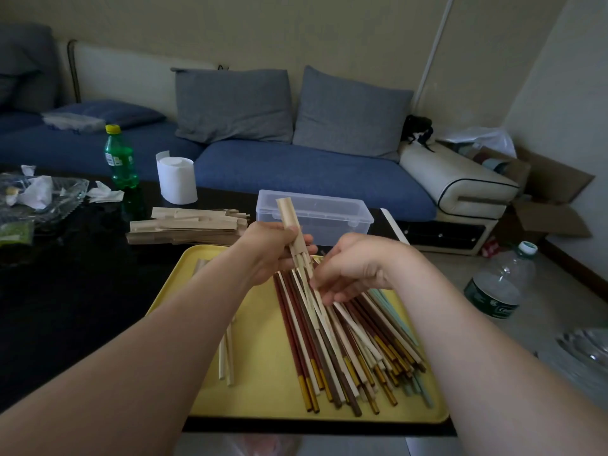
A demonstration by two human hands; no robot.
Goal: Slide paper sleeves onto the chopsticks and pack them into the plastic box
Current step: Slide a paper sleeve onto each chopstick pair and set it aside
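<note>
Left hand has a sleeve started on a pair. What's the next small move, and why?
Probably push the pale bamboo chopstick pair further up into the tan paper sleeve. The left hand grips the sleeve, the right hand pinches the sticks below it, and most of their length is bare. The clear plastic box looks empty.

The tray (210,330) lies at the near edge of the table (65,291). The loose chopsticks (348,350) lie in the right half of the tray, and a few more (227,357) near its left side. Behind the tray, the stack of paper sleeves (187,227) lies to the left and the plastic box (316,213) to the right. The paper roll (177,180) and the bottle (120,158) stand at the far edge, left of the box. The sofa (296,169) is behind the table.
</note>
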